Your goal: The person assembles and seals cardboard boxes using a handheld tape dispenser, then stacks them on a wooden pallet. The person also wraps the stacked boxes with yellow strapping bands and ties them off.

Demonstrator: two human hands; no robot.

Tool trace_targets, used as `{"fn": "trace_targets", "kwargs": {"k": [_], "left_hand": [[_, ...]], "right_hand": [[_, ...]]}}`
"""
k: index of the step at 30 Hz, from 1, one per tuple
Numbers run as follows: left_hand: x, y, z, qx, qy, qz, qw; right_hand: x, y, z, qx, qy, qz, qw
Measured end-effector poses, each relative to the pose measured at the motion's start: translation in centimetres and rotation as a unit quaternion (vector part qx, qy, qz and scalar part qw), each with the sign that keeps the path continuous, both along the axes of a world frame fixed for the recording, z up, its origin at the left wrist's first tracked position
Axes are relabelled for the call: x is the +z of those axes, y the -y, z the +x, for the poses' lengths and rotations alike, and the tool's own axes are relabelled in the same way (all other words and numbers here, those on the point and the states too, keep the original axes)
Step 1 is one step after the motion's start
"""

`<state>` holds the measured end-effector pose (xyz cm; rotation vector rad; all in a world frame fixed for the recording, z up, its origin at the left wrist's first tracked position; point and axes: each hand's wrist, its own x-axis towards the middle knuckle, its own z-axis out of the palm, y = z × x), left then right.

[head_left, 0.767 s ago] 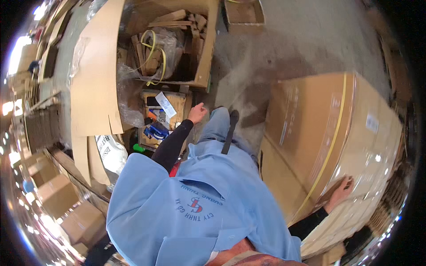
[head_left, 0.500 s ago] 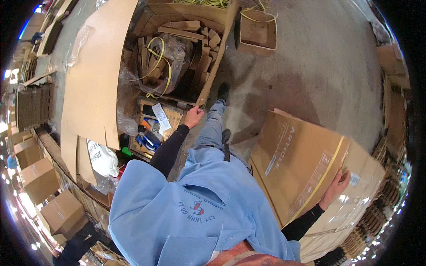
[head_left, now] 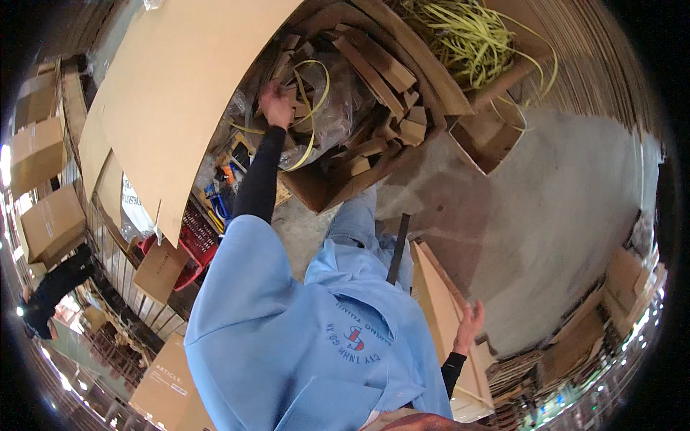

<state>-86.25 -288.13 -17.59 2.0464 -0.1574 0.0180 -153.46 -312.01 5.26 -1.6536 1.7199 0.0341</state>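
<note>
My left hand (head_left: 278,105), smeared by motion, reaches into a large open cardboard box (head_left: 316,192) at the upper middle. Under and around the hand lie cardboard scraps (head_left: 374,65), crumpled clear plastic (head_left: 334,108) and a looped yellow strap (head_left: 327,85). Whether its fingers hold anything is hidden by the blur. At the lower right, my right hand (head_left: 468,327) has its fingers apart and nothing visible in them. It is beside the edge of a tall brown carton (head_left: 445,316); whether it touches the carton I cannot tell.
A big flat cardboard sheet (head_left: 180,79) leans left of the box. Beyond it is a heap of yellow straps (head_left: 467,39), with a small open box (head_left: 489,136) on the concrete floor. A red crate (head_left: 198,241) and blue tools (head_left: 218,205) lie near my left arm. Another person (head_left: 54,291) is far left.
My left hand has moved from the scrap box's near edge to inside it. My right hand has left the carton's taped top and hangs by its edge. My view has turned.
</note>
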Motion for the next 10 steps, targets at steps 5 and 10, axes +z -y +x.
{"fn": "trace_targets", "kwargs": {"k": [5,10], "left_hand": [[-9.6,-4.6,7.0,-0.093,-0.046,0.436,0.894],[-14.0,-4.3,8.3,-0.156,-0.133,0.47,0.858]], "right_hand": [[-1.5,6.4,7.6,0.081,-0.043,0.169,0.981],[-4.2,17.0,3.0,0.099,-0.083,0.161,0.978]]}}
